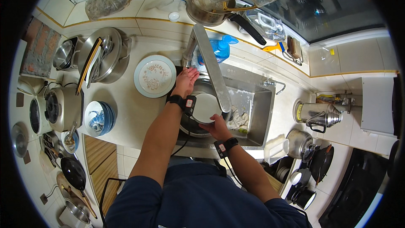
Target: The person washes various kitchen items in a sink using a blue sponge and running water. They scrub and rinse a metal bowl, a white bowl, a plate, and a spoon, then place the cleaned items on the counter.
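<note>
A white bowl (pixel 207 107) is gripped at its near rim by my right hand (pixel 217 128), under the end of the faucet spout (pixel 213 69). My left hand (pixel 186 81) is stretched out at the foot of the metal faucet, palm turned up and holding nothing. Whether its fingertips touch the faucet cannot be made out. Below the bowl, a round metal basin (pixel 193 131) sits in the left part of the stainless steel sink (pixel 264 110), partly hidden by the bowl and my arms. A crumpled pale cloth (pixel 238 119) lies in the right part.
A floral plate (pixel 155 76) lies left of the sink, with stacked blue-and-white bowls (pixel 98 118) farther left. Behind the faucet stands a blue pump bottle (pixel 220 49). A saucepan handle (pixel 248 29) juts over the ledge. At right are a thermos flask (pixel 311 114) and metal kettle (pixel 299 142).
</note>
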Action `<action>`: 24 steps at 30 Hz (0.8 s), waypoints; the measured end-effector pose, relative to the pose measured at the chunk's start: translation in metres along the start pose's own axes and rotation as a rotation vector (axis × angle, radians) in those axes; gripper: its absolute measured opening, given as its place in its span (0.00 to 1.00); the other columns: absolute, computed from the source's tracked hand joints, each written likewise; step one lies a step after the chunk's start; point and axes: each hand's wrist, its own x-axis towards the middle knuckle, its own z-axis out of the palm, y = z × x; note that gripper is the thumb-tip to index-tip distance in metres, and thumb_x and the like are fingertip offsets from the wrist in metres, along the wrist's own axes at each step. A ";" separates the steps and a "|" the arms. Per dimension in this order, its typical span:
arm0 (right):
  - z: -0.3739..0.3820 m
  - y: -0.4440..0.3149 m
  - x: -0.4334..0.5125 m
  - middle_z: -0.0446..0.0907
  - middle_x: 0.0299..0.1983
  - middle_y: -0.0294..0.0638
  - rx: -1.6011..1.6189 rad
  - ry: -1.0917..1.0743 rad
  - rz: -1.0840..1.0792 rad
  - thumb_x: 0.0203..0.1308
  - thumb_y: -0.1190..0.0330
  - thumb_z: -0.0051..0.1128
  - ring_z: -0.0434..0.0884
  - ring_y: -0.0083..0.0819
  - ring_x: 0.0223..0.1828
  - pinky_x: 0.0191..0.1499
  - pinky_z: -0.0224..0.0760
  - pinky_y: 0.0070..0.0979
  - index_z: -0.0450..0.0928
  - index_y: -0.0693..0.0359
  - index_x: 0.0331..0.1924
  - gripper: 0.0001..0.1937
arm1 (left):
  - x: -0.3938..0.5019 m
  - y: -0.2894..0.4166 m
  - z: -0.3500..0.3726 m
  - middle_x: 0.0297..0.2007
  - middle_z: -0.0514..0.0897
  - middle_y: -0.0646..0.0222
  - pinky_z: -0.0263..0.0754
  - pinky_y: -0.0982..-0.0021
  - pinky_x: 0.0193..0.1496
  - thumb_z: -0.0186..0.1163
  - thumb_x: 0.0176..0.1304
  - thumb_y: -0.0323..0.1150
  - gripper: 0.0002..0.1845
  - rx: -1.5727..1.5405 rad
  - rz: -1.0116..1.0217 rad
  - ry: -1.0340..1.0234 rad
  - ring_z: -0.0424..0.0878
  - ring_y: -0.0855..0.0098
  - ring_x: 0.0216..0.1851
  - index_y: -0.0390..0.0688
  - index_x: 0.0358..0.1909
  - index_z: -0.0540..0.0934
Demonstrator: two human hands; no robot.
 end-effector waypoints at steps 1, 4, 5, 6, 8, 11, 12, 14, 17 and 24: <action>0.001 0.000 0.000 0.69 0.59 0.53 -0.002 0.002 -0.002 0.61 0.75 0.43 0.75 0.54 0.59 0.59 0.77 0.54 0.60 0.62 0.60 0.21 | -0.001 0.002 0.001 0.59 0.76 0.43 0.76 0.58 0.63 0.41 0.81 0.45 0.27 -0.023 -0.002 -0.011 0.79 0.55 0.58 0.27 0.62 0.65; -0.004 0.001 0.004 0.69 0.58 0.53 0.002 -0.035 -0.007 0.61 0.75 0.42 0.76 0.54 0.59 0.59 0.77 0.54 0.60 0.63 0.59 0.21 | -0.007 0.002 0.007 0.63 0.72 0.41 0.73 0.57 0.67 0.40 0.81 0.44 0.28 -0.046 0.032 -0.014 0.75 0.52 0.62 0.25 0.64 0.63; -0.005 0.001 0.006 0.69 0.58 0.53 0.004 -0.033 -0.002 0.61 0.75 0.42 0.76 0.54 0.59 0.59 0.77 0.54 0.60 0.63 0.59 0.21 | -0.008 0.003 0.008 0.63 0.72 0.41 0.73 0.57 0.67 0.40 0.81 0.44 0.28 -0.057 0.040 -0.008 0.75 0.52 0.62 0.25 0.63 0.63; -0.005 0.001 0.007 0.69 0.58 0.53 0.005 -0.031 0.005 0.61 0.75 0.42 0.76 0.54 0.59 0.58 0.77 0.53 0.60 0.63 0.59 0.21 | -0.009 0.003 0.009 0.62 0.72 0.42 0.73 0.57 0.67 0.40 0.81 0.44 0.28 -0.068 0.047 -0.001 0.75 0.52 0.62 0.25 0.63 0.63; -0.007 0.001 0.006 0.69 0.58 0.53 0.006 -0.027 0.008 0.61 0.75 0.42 0.76 0.54 0.58 0.58 0.78 0.53 0.59 0.64 0.59 0.21 | -0.011 0.002 0.010 0.62 0.73 0.42 0.73 0.57 0.67 0.41 0.81 0.44 0.28 -0.079 0.053 0.007 0.76 0.52 0.62 0.25 0.63 0.63; -0.007 0.000 0.005 0.70 0.58 0.54 0.003 -0.035 0.000 0.61 0.75 0.42 0.76 0.54 0.58 0.58 0.78 0.53 0.59 0.64 0.59 0.21 | -0.011 0.001 0.009 0.62 0.73 0.41 0.73 0.58 0.67 0.41 0.80 0.44 0.28 -0.080 0.062 0.008 0.76 0.53 0.62 0.25 0.63 0.63; -0.007 0.000 0.005 0.70 0.58 0.54 0.003 -0.038 -0.003 0.61 0.75 0.42 0.76 0.54 0.58 0.58 0.78 0.53 0.59 0.64 0.59 0.21 | -0.011 0.000 0.009 0.61 0.73 0.41 0.73 0.58 0.67 0.42 0.80 0.44 0.27 -0.082 0.066 0.007 0.76 0.53 0.61 0.25 0.63 0.63; -0.008 -0.001 0.005 0.70 0.58 0.54 -0.003 -0.038 -0.011 0.61 0.75 0.42 0.77 0.54 0.58 0.58 0.78 0.53 0.59 0.64 0.59 0.21 | -0.010 -0.001 0.009 0.61 0.74 0.41 0.74 0.58 0.67 0.42 0.80 0.44 0.27 -0.083 0.073 0.002 0.76 0.53 0.61 0.25 0.62 0.64; -0.004 -0.002 0.001 0.70 0.57 0.53 -0.021 -0.029 -0.021 0.61 0.75 0.42 0.77 0.54 0.57 0.57 0.79 0.52 0.59 0.64 0.59 0.21 | -0.006 -0.003 0.004 0.60 0.74 0.41 0.74 0.58 0.67 0.43 0.80 0.43 0.27 -0.087 0.089 -0.005 0.76 0.52 0.61 0.25 0.62 0.64; -0.010 -0.002 0.002 0.69 0.57 0.53 -0.008 -0.019 0.002 0.61 0.75 0.42 0.77 0.54 0.56 0.57 0.79 0.52 0.59 0.64 0.59 0.21 | -0.006 -0.006 0.004 0.60 0.74 0.42 0.74 0.58 0.67 0.43 0.80 0.44 0.27 -0.072 0.101 -0.008 0.76 0.53 0.61 0.25 0.61 0.65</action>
